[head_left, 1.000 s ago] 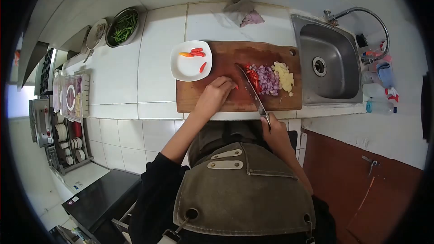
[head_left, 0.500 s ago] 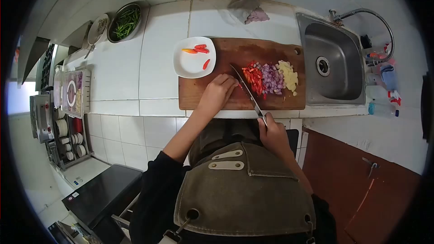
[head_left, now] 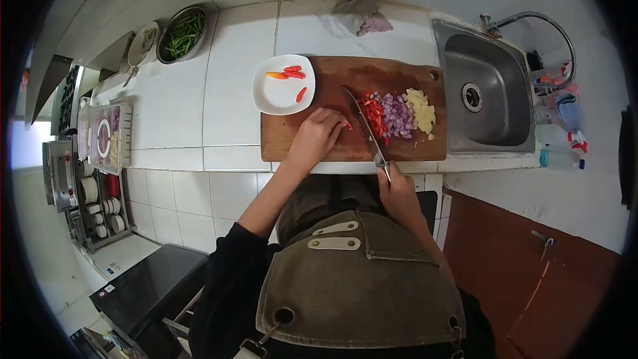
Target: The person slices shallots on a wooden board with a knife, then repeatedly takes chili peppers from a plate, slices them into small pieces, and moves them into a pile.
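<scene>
My left hand rests on the wooden cutting board, its fingers closed on a red chili whose tip pokes out on the right. In my right hand is the handle of a kitchen knife. The blade points away from me and lies beside the chopped red chilies, to the right of my left fingers. Chopped purple shallots and pale chopped garlic follow in a row further right. A white square plate with several whole chilies overlaps the board's left corner.
To the right is a steel sink with a flexible faucet; several bottles stand beyond it. A bowl of green chilies sits at the back left, near a clear lidded container. A plastic bag lies by the wall.
The knife blade has shifted slightly right, away from my left fingers and against the chopped chilies. My left hand stays in nearly the same spot, still on the chili.
</scene>
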`<control>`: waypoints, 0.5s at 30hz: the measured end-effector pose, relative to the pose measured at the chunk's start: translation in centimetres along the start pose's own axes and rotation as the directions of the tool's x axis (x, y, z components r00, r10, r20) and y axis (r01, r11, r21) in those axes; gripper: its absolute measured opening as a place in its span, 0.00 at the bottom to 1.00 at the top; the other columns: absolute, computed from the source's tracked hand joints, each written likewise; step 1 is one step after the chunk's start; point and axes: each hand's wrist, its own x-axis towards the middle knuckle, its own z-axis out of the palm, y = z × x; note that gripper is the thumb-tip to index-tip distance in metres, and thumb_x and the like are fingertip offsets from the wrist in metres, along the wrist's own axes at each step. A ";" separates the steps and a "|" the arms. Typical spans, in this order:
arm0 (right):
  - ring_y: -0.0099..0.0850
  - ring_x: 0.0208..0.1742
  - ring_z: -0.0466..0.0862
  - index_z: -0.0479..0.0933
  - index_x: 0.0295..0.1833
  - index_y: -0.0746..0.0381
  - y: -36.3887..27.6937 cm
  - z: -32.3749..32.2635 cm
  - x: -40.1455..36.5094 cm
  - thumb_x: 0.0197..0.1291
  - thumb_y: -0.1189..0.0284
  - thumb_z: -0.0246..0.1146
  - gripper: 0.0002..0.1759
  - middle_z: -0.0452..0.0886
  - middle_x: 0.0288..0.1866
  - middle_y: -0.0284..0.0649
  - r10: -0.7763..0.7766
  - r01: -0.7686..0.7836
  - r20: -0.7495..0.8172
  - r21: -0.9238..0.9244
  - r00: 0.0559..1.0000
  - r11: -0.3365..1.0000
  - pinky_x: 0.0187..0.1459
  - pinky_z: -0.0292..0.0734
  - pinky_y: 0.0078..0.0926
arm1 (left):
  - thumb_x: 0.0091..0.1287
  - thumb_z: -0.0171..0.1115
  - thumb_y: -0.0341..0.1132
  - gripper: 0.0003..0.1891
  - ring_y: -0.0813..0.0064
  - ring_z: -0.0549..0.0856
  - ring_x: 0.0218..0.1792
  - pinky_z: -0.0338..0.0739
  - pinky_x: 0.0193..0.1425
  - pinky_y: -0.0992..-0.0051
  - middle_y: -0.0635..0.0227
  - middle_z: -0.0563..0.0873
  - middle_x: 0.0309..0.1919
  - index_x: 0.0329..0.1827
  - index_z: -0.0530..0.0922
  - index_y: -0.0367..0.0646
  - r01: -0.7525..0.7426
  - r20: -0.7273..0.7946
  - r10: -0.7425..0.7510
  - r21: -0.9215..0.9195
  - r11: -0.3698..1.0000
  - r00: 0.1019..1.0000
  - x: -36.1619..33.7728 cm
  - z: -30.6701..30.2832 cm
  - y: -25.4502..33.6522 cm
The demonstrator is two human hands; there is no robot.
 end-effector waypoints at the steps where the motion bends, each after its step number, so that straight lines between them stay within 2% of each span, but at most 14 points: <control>1: 0.62 0.29 0.80 0.73 0.46 0.70 -0.3 -0.5 -0.1 0.72 0.66 0.59 0.15 0.79 0.25 0.58 0.001 -0.001 0.032 0.002 1.000 1.000 0.33 0.73 0.57 | 0.61 0.67 0.24 0.04 0.57 0.85 0.44 0.81 0.50 0.63 0.60 0.87 0.40 0.39 0.83 0.37 -0.002 0.001 0.002 -0.004 1.000 1.000 0.0 0.1 0.0; 3: 0.61 0.28 0.80 0.73 0.47 0.70 -0.3 -0.7 -0.2 0.72 0.66 0.59 0.15 0.79 0.24 0.58 0.005 -0.006 0.064 0.006 0.998 1.000 0.33 0.73 0.57 | 0.62 0.67 0.24 0.04 0.57 0.85 0.44 0.81 0.50 0.63 0.60 0.87 0.40 0.39 0.83 0.37 -0.009 0.002 0.009 -0.002 1.000 1.000 0.0 0.1 -0.2; 5: 0.60 0.28 0.81 0.74 0.48 0.70 0.0 -0.5 -0.4 0.72 0.66 0.58 0.16 0.79 0.24 0.58 0.036 -0.022 0.138 -0.096 0.990 0.995 0.33 0.74 0.56 | 0.62 0.67 0.24 0.04 0.57 0.85 0.44 0.81 0.50 0.63 0.60 0.87 0.40 0.39 0.83 0.37 -0.014 -0.001 0.014 0.003 1.000 1.000 -0.1 0.2 -0.2; 12: 0.59 0.30 0.82 0.74 0.44 0.68 -0.8 0.0 0.5 0.72 0.64 0.57 0.15 0.80 0.25 0.58 0.045 -0.033 0.115 -0.106 0.992 0.994 0.35 0.75 0.57 | 0.63 0.65 0.25 0.04 0.57 0.84 0.44 0.81 0.50 0.62 0.60 0.86 0.40 0.39 0.81 0.37 -0.001 0.008 0.001 -0.015 1.000 1.000 -0.2 0.1 -0.1; 14: 0.61 0.34 0.82 0.74 0.44 0.68 -1.2 0.2 1.2 0.73 0.63 0.57 0.16 0.80 0.28 0.59 0.163 -0.138 0.176 -0.148 0.971 0.979 0.37 0.74 0.57 | 0.63 0.65 0.25 0.04 0.56 0.84 0.44 0.81 0.50 0.62 0.60 0.86 0.40 0.39 0.81 0.37 -0.017 0.004 0.017 0.004 1.000 1.000 0.0 0.0 -0.1; 15: 0.61 0.34 0.82 0.74 0.44 0.68 -1.0 0.2 1.4 0.73 0.63 0.57 0.16 0.80 0.28 0.59 0.164 -0.140 0.173 -0.145 0.971 0.979 0.37 0.74 0.57 | 0.63 0.65 0.25 0.04 0.56 0.84 0.44 0.81 0.50 0.62 0.60 0.86 0.40 0.39 0.81 0.37 -0.007 -0.001 0.007 -0.011 1.000 1.000 0.0 0.1 0.0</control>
